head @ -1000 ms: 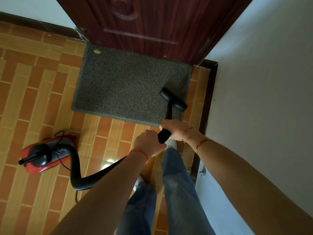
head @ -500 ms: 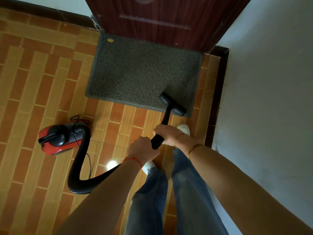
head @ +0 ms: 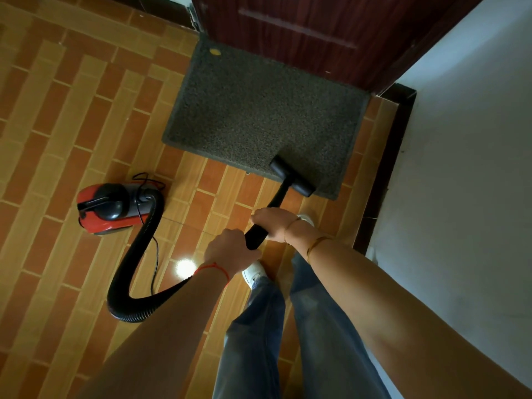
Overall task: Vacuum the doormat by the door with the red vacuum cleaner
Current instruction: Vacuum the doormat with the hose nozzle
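Brick-patterned orange tiles point(head: 86, 116) run up to a dark wooden door point(head: 288, 27), and the grey doormat point(head: 259, 110) lies flat against its foot, with a white wall point(head: 466, 139) to your right. The red vacuum cleaner point(head: 106, 208) sits on the tiles to your left, well apart from the mat, and its black ribbed hose point(head: 135, 269) loops from the body round behind your left forearm.

You have both hands on the black wand point(head: 259, 231). Your left hand point(head: 230, 249) is clenched round its lower, thicker end where the hose joins; your right hand point(head: 273, 223) wraps it just above, fingers curled over the tube. From there the wand slopes away from your fingers to the nozzle point(head: 292, 180), which rests on the mat's near right corner, right at its front edge.

Judging by its build, the wand is stiff and light, so the two-handed hold on the thick section suits it: the upper hand steers, the lower one pushes. The hose looks springy and may tug sideways as you reach further. The mat looks coarse and thin, likely to drag or ruck up under suction near its edge, so press lightly. One small yellow speck point(head: 215, 51) lies at the far left corner, well away from the nozzle.
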A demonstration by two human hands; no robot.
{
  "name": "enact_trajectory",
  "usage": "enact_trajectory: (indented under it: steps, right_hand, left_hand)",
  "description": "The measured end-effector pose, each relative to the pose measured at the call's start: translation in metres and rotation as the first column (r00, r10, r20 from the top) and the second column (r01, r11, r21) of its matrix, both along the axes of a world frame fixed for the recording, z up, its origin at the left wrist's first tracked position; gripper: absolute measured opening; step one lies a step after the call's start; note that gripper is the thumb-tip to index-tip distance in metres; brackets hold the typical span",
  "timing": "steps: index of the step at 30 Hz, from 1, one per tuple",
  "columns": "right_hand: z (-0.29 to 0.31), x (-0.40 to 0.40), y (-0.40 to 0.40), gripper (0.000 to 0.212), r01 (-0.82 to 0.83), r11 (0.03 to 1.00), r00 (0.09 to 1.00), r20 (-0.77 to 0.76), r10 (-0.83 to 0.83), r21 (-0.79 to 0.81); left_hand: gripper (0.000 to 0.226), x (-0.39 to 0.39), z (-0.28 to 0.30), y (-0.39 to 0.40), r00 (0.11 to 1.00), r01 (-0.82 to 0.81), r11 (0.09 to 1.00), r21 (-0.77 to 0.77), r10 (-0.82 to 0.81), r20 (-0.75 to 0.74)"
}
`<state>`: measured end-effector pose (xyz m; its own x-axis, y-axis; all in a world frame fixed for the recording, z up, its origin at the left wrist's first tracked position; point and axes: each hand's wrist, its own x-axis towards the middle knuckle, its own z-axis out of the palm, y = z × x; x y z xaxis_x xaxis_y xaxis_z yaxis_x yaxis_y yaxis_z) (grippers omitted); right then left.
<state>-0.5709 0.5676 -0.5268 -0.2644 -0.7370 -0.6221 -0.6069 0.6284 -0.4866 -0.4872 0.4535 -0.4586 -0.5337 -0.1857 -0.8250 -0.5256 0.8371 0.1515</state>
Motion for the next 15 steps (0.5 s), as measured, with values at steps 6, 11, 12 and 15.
enact_trajectory:
  steps: [6, 11, 12, 15]
  right_hand:
    - [-0.003, -0.013, 0.0, 0.015, -0.025, 1.0, 1.0, 0.017, 0.025, -0.008]
    - [-0.001, -0.029, 0.001, 0.017, -0.055, 0.998, 0.998, 0.023, 0.055, -0.015]
    - [0.001, -0.033, 0.001, 0.015, -0.055, 0.998, 0.998, 0.026, 0.055, -0.016]
    - [0.009, -0.052, 0.001, 0.008, -0.05, 0.999, 0.998, 0.042, 0.051, -0.015]
  left_hand:
    - [0.023, -0.013, 0.0, -0.001, 0.999, 0.05, 0.998, -0.03, -0.05, -0.001]
    - [0.022, -0.028, 0.006, 0.0, 0.998, 0.059, 0.997, -0.05, -0.058, 0.014]
    - [0.021, -0.032, 0.008, 0.001, 0.998, 0.056, 0.997, -0.056, -0.056, 0.008]
    - [0.02, -0.047, 0.015, 0.003, 0.999, 0.032, 0.997, -0.067, -0.033, -0.01]
